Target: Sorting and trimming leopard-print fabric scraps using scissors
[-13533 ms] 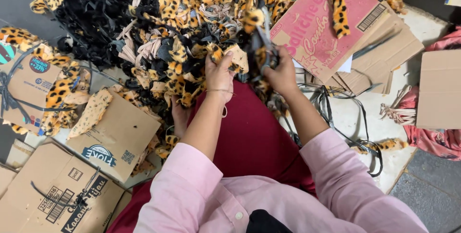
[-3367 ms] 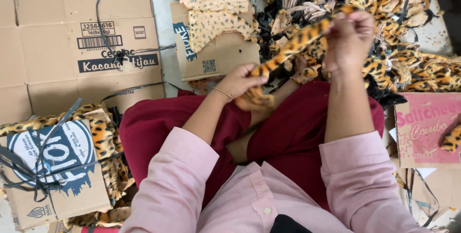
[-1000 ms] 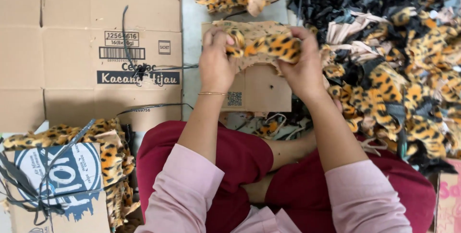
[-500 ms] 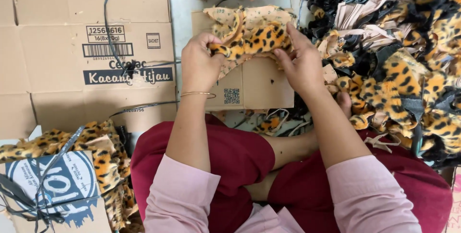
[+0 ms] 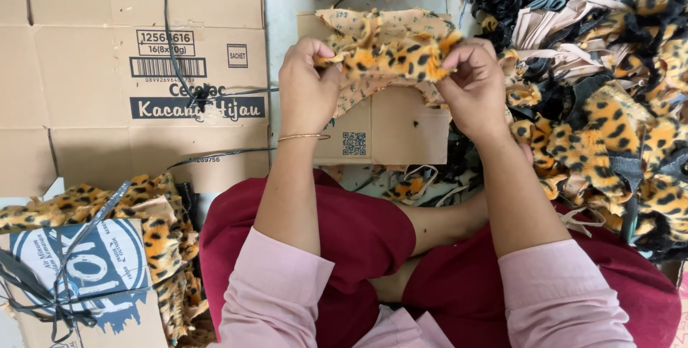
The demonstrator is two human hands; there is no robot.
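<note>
— So, what do the two hands have hold of?

— Both pinch one leopard-print fur strip (image 5: 393, 58), stretched between them. The left hand (image 5: 307, 86) has its fingers (image 5: 309, 50) curled tight over the strip's left end, thumb pressed against it. The right hand (image 5: 473, 86) closes its fingertips (image 5: 459, 58) on the right end, the other fingers folded under.

— Where does the strip sit from the fingers?

— Straight between the two sets of fingertips, running level from one grip to the other. Just beyond and below them lies a stack of fur pieces (image 5: 380, 25), pale backing up, on a small cardboard sheet (image 5: 401, 129); whether the strip touches the stack I cannot tell.

— And around the hands?

— Outward of the left fingers is a big flattened carton (image 5: 86, 104) with a black strap across it. Outward of the right fingers is a heap of leopard and black scraps (image 5: 609, 90). Back toward the left elbow sits a tied bundle of fur and cardboard (image 5: 86, 262). A thin bangle (image 5: 301, 136) circles the left wrist.
</note>
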